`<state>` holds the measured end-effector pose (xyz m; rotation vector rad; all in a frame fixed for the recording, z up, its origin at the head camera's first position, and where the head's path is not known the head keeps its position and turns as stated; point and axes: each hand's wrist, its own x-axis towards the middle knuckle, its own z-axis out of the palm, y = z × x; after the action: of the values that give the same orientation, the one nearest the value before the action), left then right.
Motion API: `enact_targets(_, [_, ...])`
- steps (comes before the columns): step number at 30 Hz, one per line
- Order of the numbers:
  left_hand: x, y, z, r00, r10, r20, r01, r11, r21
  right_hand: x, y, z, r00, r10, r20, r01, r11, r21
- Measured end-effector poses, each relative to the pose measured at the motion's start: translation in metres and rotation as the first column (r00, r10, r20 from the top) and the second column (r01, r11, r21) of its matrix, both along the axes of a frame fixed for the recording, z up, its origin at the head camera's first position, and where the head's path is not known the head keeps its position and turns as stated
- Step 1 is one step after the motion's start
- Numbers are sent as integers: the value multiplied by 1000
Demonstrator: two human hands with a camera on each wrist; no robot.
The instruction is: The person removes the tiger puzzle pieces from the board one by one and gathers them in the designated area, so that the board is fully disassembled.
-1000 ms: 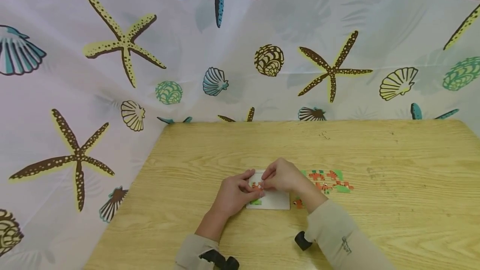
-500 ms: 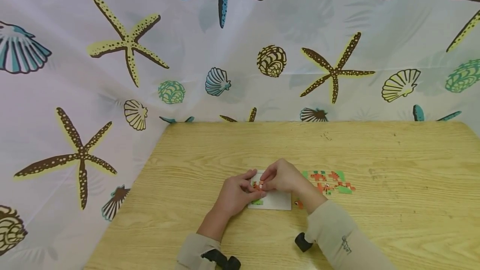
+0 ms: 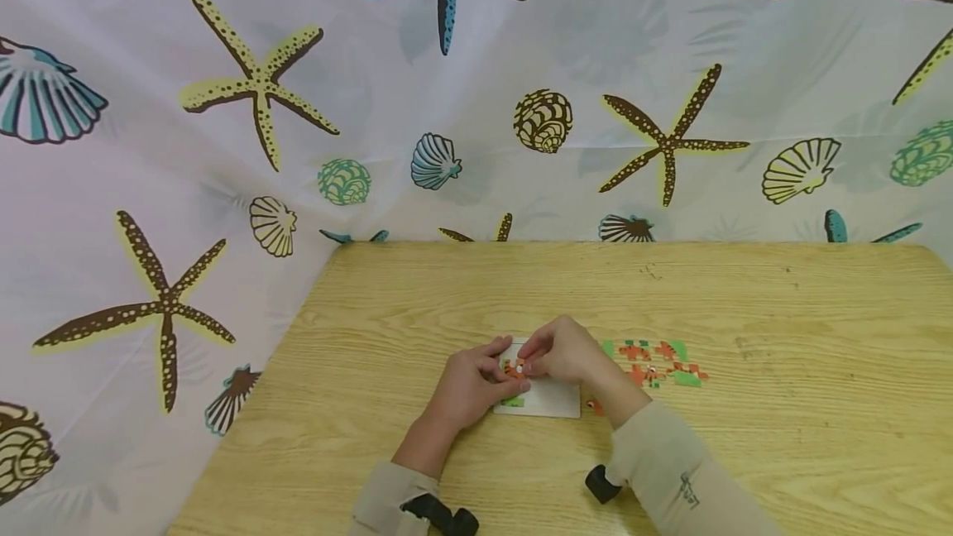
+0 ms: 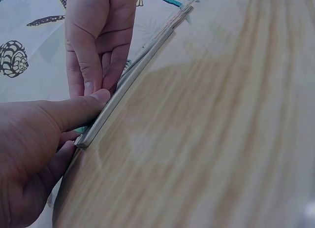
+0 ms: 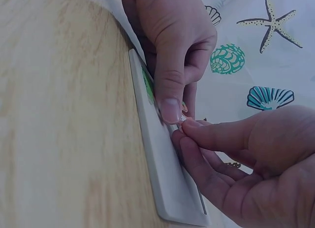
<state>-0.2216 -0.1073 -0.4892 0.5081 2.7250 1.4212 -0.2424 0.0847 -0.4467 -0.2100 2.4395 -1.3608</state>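
Observation:
A shallow white puzzle tray (image 3: 554,404) lies on the table in the head view, with a green piece (image 3: 512,402) at its lower left. My left hand (image 3: 463,387) holds the tray by its left side, its thumb lying over the near edge. Above the tray, my right hand (image 3: 563,351) pinches a small orange puzzle piece (image 3: 515,367) between thumb and forefinger. The right wrist view shows the left thumb (image 5: 171,110) right beside those fingertips. Fingers cover most of the piece, and whether it touches the tray cannot be told.
Several loose orange and green puzzle pieces (image 3: 634,351) lie to the right of the tray, and one orange piece (image 3: 595,407) is partly behind the right wrist. The wooden table (image 3: 782,404) meets a curtain (image 3: 476,89) printed with shells and starfish.
The right fingers shift slightly at the orange piece, and more of it shows now. Both hands stay at the tray. The whole view slides a little to the right.

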Motion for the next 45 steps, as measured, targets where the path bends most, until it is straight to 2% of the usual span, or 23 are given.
enact_targets(9, [1,0,0,1000,3,15,-3,1000,2,2,-1,0,1000,-29,11,29,1000,-12])
enact_targets(14, [0,0,0,1000,0,-4,0,1000,-2,2,-2,1,999,-39,21,39,999,-18])
enact_targets(22, [0,0,0,1000,16,-25,-17,1000,-17,2,0,2,999,-23,37,25,999,-48])
enact_targets(29, [-1,1,-1,1000,30,-6,-30,999,-37,-1,5,0,1000,-16,13,16,999,-33])
enact_targets(40, [-1,1,-2,998,52,44,-52,999,-3,1,20,2,998,-49,48,55,991,-124])
enact_targets(45, [0,0,-3,997,61,47,-62,998,21,3,27,2,999,-11,51,20,983,-181])
